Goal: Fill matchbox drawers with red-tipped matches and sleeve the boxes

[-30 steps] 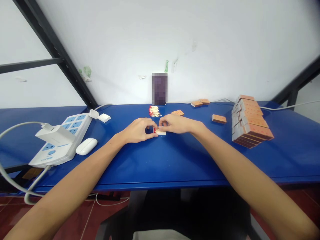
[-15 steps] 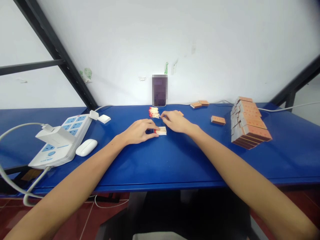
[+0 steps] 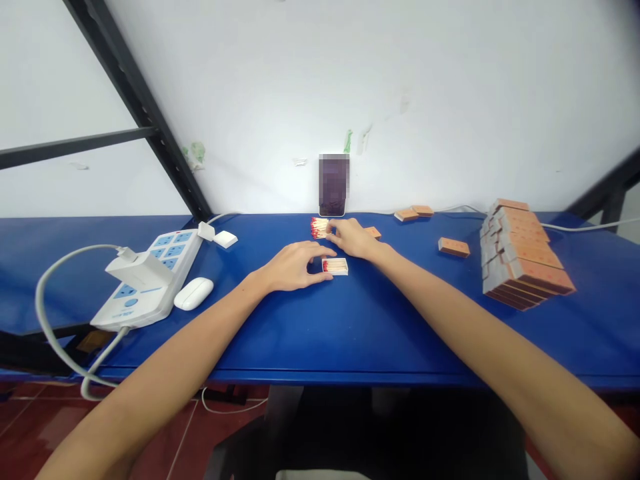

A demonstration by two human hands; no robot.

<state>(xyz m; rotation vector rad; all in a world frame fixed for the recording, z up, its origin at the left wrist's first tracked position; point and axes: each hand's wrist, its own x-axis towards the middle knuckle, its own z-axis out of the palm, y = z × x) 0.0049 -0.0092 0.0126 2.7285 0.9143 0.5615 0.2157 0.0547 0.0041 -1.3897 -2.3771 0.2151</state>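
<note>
A small white matchbox tray [image 3: 340, 268] lies on the blue table, with red-headed matchsticks in it. My left hand [image 3: 295, 267] is around the tray's left end. Its thumb and fingers are apart, one on either side, and whether they touch the tray is hard to tell. Beyond the tray is a loose pile of matches [image 3: 319, 227], red heads to the left. At the pile's right end, my right hand [image 3: 351, 239] has its fingertips pinched on the matches; how many is too small to see. An orange matchbox cover [image 3: 373, 233] is partly hidden behind the right hand.
A phone [image 3: 334, 187] leans against the wall behind the pile. On the right are a stack of matchboxes [image 3: 530, 253], a single matchbox [image 3: 454, 247] and two more matchboxes [image 3: 414, 213]. A power strip [image 3: 150, 280] and a white mouse [image 3: 194, 293] are on the left.
My right hand has moved onto the match pile. My left fingers have spread away from the tray, which shows more fully. The whole view has shifted slightly.
</note>
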